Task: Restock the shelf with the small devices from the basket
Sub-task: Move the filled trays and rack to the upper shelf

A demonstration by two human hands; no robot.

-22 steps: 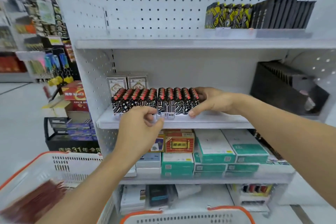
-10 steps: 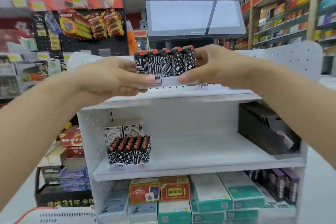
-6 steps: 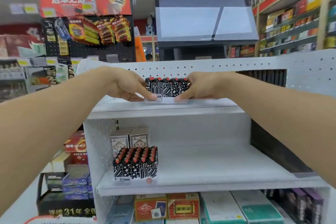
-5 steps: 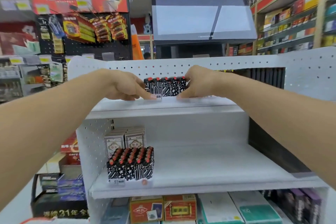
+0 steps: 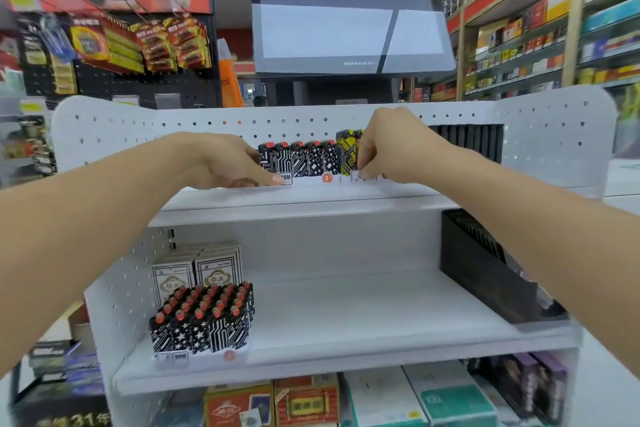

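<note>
1. Our left hand [image 5: 221, 163] lies flat on the top shelf [image 5: 311, 199], fingers [image 5: 266, 177] pretty much straight, tips touching the left end of the tray.
2. Just right of those fingers sits the row of black-and-white devices [image 5: 299, 159] with red caps, upright on the shelf.
3. Right hand [image 5: 391, 149] next: fingers curled, pinching a little price tag [image 5: 356, 176] at the shelf edge, yellow-black packs [image 5: 348, 151] just left of it.
4. A second batch of devices [image 5: 204, 319] stands on the shelf well below our left fingers.

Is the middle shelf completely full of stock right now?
No, the middle shelf holds only a block of black-and-white devices at its left and a black rack at its right.
</note>
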